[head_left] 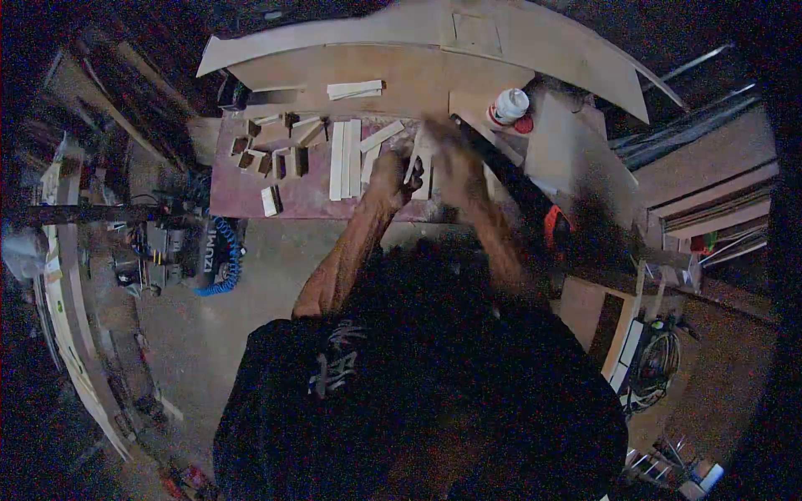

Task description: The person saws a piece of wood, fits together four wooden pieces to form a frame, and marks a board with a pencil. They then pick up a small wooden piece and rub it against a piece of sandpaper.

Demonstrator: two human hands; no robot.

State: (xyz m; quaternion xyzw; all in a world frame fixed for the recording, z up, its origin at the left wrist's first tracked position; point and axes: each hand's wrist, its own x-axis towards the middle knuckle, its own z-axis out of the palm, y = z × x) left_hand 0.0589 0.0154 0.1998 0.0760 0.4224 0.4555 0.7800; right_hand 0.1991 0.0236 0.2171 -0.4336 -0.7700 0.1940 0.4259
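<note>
My left hand [393, 180] is closed, fingers curled, over the near part of the reddish worktable [309, 204]. I cannot tell what sits in its grip; a pale narrow shape shows at the fingertips. My right hand [458, 171] is smeared by motion just beside it, over pale wooden strips [424, 188]. Left of my hands, several long wooden strips [345, 160] lie side by side, with a shorter strip [382, 136] slanted near them.
Small wooden blocks [276, 154] cluster at the table's left, one block [270, 201] near the front edge. A white bottle [511, 106] stands back right, near a dark long tool [510, 171] with an orange part. Large thin panels [368, 37] lie behind. A compressor [213, 255] with blue hose is left.
</note>
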